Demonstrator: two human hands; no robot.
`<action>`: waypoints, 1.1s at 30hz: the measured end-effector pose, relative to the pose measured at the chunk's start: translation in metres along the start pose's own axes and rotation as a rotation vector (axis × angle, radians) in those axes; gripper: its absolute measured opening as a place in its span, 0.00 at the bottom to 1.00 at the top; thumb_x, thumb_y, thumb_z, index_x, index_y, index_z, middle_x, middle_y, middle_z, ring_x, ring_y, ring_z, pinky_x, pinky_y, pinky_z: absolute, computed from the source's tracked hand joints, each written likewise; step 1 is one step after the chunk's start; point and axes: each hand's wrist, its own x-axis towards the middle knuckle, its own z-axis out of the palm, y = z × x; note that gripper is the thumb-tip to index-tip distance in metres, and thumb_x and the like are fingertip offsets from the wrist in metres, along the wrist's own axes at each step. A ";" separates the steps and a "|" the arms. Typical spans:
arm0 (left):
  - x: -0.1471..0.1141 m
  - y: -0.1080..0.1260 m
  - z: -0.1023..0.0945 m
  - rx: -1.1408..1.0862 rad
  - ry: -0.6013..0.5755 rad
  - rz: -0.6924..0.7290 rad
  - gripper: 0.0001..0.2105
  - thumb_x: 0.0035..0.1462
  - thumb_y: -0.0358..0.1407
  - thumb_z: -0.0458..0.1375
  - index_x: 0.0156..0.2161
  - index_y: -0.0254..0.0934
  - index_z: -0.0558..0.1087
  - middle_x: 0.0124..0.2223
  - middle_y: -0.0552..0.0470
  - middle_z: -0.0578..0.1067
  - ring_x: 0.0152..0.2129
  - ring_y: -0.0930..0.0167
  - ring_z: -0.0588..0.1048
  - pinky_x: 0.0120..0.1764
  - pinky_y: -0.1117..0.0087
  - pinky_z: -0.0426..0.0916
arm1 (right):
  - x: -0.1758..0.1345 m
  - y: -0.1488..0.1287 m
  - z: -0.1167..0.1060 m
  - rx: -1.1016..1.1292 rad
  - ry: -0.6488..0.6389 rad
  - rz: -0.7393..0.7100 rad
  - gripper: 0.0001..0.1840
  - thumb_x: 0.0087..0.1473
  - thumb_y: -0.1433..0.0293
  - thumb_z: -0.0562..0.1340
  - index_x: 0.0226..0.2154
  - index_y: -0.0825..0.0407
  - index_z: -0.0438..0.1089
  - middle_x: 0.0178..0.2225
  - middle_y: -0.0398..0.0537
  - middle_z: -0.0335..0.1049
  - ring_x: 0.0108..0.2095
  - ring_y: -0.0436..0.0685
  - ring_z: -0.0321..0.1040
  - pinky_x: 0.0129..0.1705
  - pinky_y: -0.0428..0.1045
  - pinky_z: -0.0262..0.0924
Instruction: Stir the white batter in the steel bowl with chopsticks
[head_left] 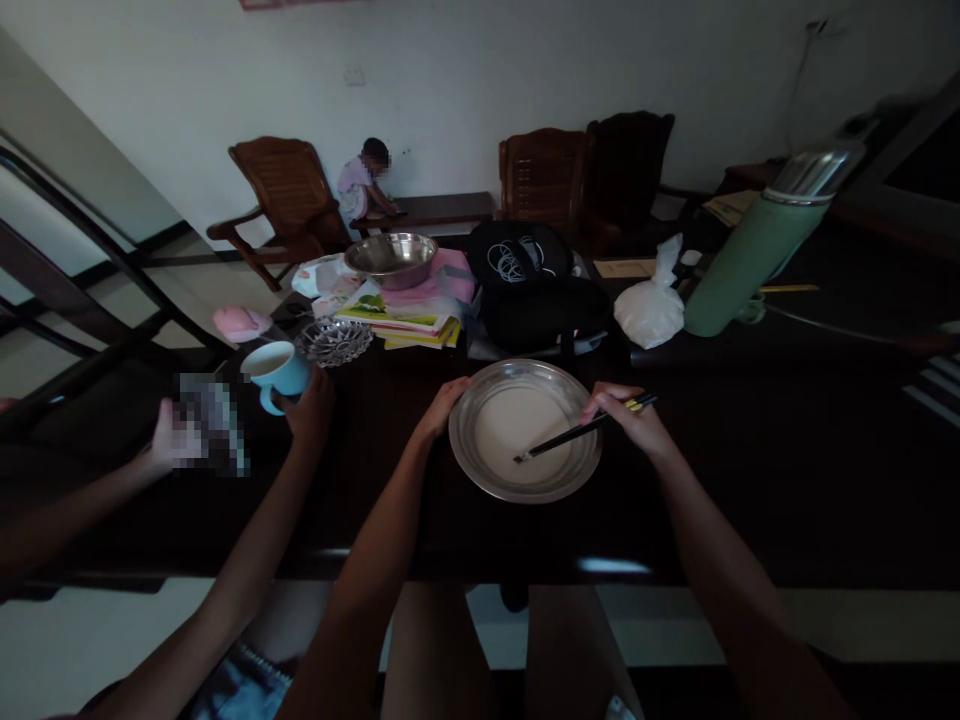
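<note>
A shallow metal bowl (pixel 463 440) stands on the dark table in front of me, with a smooth off-white liquid (pixel 517 420) in it. My left hand (pixel 444 408) grips the bowl's left rim, its fingers partly hidden behind the edge. Over the right rim, my right hand (pixel 626 412) is closed around a pair of black chopsticks (pixel 562 438) with gold bands near the upper ends. Their tips slant down to the left into the liquid, close together, with a little of it clinging to them.
Left of me, another person's hand (pixel 311 405) holds a light-blue mug (pixel 279 372); their other hand (pixel 176 440) holds something blurred. Behind the bowl are a black bag (pixel 540 300), books (pixel 420 330), a glass dish (pixel 337 343), a steel basin (pixel 390 262), a white-filled bag (pixel 651 312) and a green thermos (pixel 757 260).
</note>
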 end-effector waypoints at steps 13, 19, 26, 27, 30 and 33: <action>0.001 -0.001 -0.001 -0.018 -0.004 -0.007 0.18 0.44 0.50 0.62 0.24 0.35 0.67 0.24 0.57 0.66 0.23 0.74 0.61 0.29 0.72 0.59 | 0.001 0.002 -0.001 0.026 0.101 0.018 0.24 0.57 0.49 0.61 0.23 0.48 0.77 0.21 0.45 0.76 0.26 0.56 0.73 0.36 0.52 0.67; 0.000 -0.001 -0.002 0.005 0.004 -0.009 0.16 0.48 0.47 0.61 0.24 0.36 0.67 0.23 0.57 0.65 0.23 0.73 0.62 0.28 0.72 0.59 | 0.004 -0.003 0.008 -0.122 -0.007 -0.063 0.21 0.57 0.50 0.61 0.28 0.46 0.80 0.30 0.47 0.79 0.35 0.58 0.75 0.41 0.52 0.66; -0.001 -0.001 -0.003 0.006 0.004 -0.003 0.16 0.51 0.47 0.60 0.24 0.36 0.66 0.24 0.57 0.65 0.23 0.73 0.61 0.28 0.72 0.58 | 0.002 0.001 -0.004 -0.040 0.209 -0.021 0.24 0.57 0.49 0.60 0.21 0.47 0.77 0.22 0.46 0.76 0.28 0.57 0.72 0.37 0.52 0.65; -0.001 -0.001 -0.003 0.004 0.004 -0.002 0.16 0.51 0.46 0.60 0.23 0.36 0.65 0.23 0.57 0.64 0.23 0.74 0.61 0.28 0.72 0.58 | 0.002 0.001 -0.004 -0.009 0.183 -0.003 0.25 0.57 0.48 0.60 0.22 0.48 0.76 0.21 0.45 0.75 0.27 0.56 0.72 0.36 0.52 0.65; -0.001 -0.001 -0.003 -0.006 -0.002 -0.016 0.15 0.55 0.41 0.58 0.23 0.36 0.65 0.23 0.57 0.63 0.23 0.74 0.60 0.28 0.72 0.57 | 0.001 0.000 0.002 -0.019 0.042 -0.012 0.24 0.56 0.48 0.60 0.23 0.48 0.77 0.23 0.46 0.75 0.28 0.57 0.72 0.35 0.53 0.64; -0.001 -0.001 -0.003 -0.012 -0.005 -0.031 0.14 0.58 0.38 0.55 0.23 0.36 0.65 0.24 0.56 0.63 0.23 0.73 0.59 0.28 0.71 0.57 | 0.003 0.001 0.006 -0.104 -0.037 -0.055 0.23 0.57 0.48 0.60 0.26 0.47 0.80 0.28 0.49 0.78 0.33 0.59 0.72 0.38 0.53 0.63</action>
